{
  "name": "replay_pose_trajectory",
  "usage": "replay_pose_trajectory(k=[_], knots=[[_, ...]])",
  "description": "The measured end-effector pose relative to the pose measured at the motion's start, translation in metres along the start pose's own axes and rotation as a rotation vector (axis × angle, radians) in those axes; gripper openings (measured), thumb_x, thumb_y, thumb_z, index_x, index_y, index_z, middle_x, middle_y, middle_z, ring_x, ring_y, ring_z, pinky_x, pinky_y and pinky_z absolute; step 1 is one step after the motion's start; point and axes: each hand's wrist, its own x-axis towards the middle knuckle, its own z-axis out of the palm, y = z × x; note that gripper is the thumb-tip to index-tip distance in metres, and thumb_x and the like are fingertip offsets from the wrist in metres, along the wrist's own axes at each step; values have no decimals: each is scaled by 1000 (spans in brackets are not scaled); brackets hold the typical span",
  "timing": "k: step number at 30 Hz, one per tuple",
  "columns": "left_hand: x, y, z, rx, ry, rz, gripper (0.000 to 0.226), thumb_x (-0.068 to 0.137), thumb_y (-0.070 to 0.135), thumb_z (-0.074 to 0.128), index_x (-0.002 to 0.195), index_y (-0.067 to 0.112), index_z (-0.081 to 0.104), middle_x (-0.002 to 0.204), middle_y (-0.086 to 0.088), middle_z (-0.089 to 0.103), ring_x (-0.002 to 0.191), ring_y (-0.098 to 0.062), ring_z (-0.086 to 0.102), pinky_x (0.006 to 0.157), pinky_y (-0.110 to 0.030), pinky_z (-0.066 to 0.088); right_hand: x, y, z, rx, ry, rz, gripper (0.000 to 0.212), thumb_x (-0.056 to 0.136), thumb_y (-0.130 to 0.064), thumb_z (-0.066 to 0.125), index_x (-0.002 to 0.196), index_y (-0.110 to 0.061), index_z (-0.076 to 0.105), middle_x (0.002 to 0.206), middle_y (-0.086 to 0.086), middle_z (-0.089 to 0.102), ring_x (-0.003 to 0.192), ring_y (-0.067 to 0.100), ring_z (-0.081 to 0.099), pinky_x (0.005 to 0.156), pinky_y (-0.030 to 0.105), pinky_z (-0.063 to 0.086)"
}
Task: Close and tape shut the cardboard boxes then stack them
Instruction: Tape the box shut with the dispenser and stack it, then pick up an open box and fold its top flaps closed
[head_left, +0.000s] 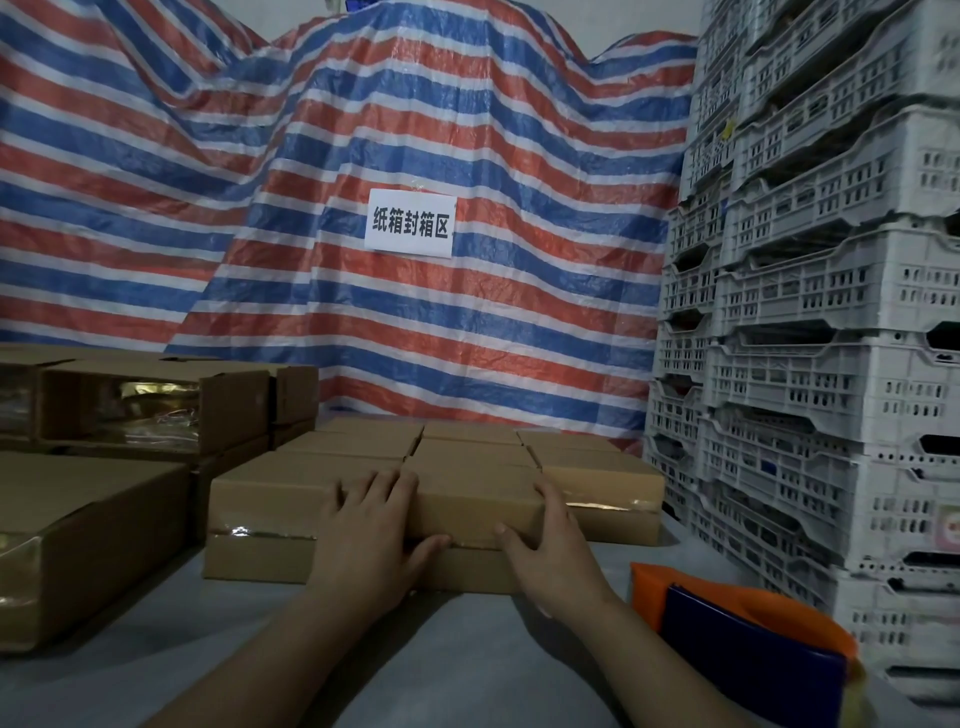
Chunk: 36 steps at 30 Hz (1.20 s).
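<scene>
A striped tarp (415, 156) in red, blue and white hangs across the back, a white sign (411, 222) fixed to it. White crates (831, 312) stand stacked at the right. On the grey tabletop (467, 665), closed cardboard boxes (519, 447) lie in rows, edge to edge, with more boxes (156, 405) piled at the left, one showing a clear window. A person's two hands grip the middle front box (478, 499), sealed with clear tape along its near face. The left hand (371, 525) lies on the box's left top edge, fingers spread, thumb on the front. The right hand (545, 540) holds the right edge, thumb on the front. An orange-and-blue tape dispenser (743, 639) rests near the right forearm.
</scene>
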Motion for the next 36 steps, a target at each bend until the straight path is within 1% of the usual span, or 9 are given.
replay_pose_trajectory(k=[9,13,17,20,24,28,30,33,36], knots=[[3,3,4,18,28,-10,79,85,75,40,147,29,30,152,4,37,139,-20,32,117,-50,14,2,-1,0,-23,3,-10,83,96,-42,63,159,-28,10,162,2,25,143,20,33,111,36,36],[6,5,7,65,15,-38,84,86,76,35,152,25,22,154,1,33,140,-22,30,117,-50,13,3,-3,-1,-32,-3,-11,83,97,-42,63,159,-28,9,161,2,26,143,20,34,111,36,37],[5,1,12,68,22,12,86,87,75,32,155,24,16,155,-2,29,141,-25,28,117,-51,12,2,-4,-1,-28,-2,-19,87,97,-41,63,159,-29,3,161,3,27,143,21,34,112,38,37],[3,-3,12,77,13,41,83,88,75,29,154,28,11,157,1,22,143,-22,22,118,-50,7,2,-4,-1,-13,-9,-14,93,97,-41,63,159,-32,-6,162,4,26,143,23,35,115,42,38],[0,-2,9,27,22,46,81,89,73,31,154,26,16,157,0,24,144,-22,22,118,-50,7,1,-4,-2,-12,-3,-8,96,94,-49,63,158,-35,-8,162,3,23,143,23,33,114,44,38],[-1,-1,6,3,49,51,77,90,72,27,152,27,21,155,1,27,143,-20,23,118,-46,7,0,-7,-3,-9,78,8,90,94,-57,57,160,-31,0,164,0,19,145,22,30,113,46,38],[-2,0,1,-14,60,52,74,91,71,24,151,28,22,154,2,28,142,-19,23,118,-45,7,-1,-12,-5,-29,115,-9,85,95,-57,55,160,-29,7,164,-1,20,146,22,29,114,47,38],[-2,1,-9,-45,55,42,69,93,68,22,151,30,19,157,3,24,145,-18,19,119,-43,3,1,-26,-12,-137,150,-102,71,99,-51,53,157,-22,24,158,0,31,144,19,32,116,43,37],[7,-4,-28,-84,97,15,63,97,61,24,151,29,24,157,2,27,143,-19,23,119,-41,9,12,-46,-20,-209,169,-180,55,100,-43,51,148,-18,40,144,0,46,134,18,42,114,42,39]])
